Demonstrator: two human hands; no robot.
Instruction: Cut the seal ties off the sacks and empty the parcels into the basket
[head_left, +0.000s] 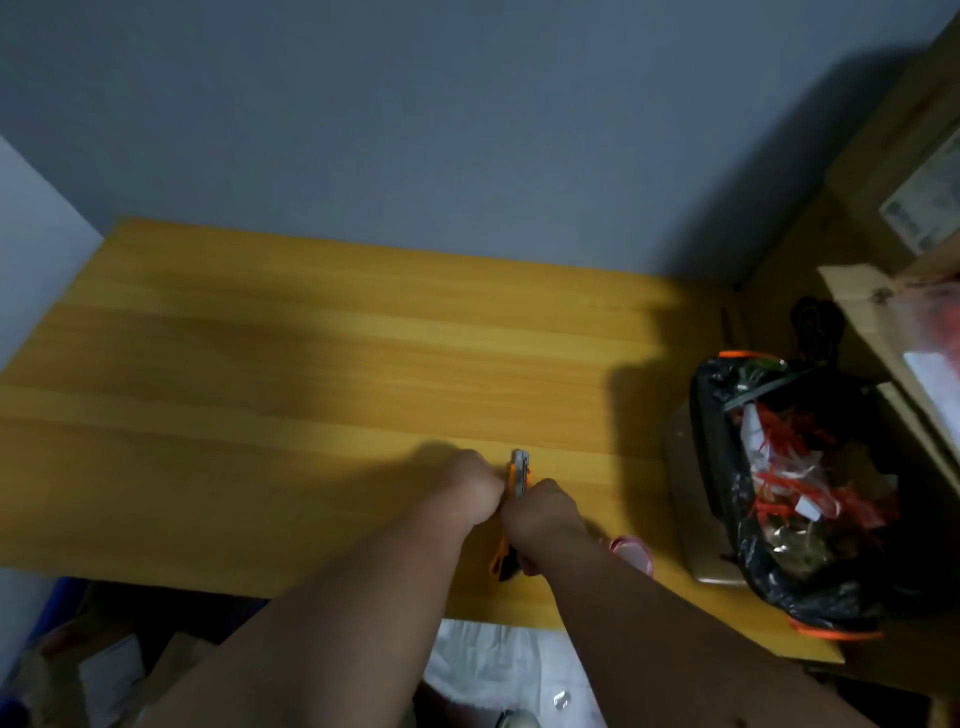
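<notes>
An orange utility knife (518, 470) with a grey tip is held over the wooden table (260, 364), near its front edge. My right hand (543, 517) is closed around the knife's handle, whose orange and black end shows below the fist. Pressed against the knife from the left is my left hand (475, 488), fingers closed at its upper part. A white sack (488, 670) lies below the table's front edge, partly hidden by my forearms. No basket is in view.
At the table's right end stands a bin lined with a black bag (789, 499), holding red ties and scraps. Cardboard boxes (893, 171) are stacked at the far right. A pink object (631, 551) peeks out beside my right forearm. Boxes and clutter (104, 670) lie lower left.
</notes>
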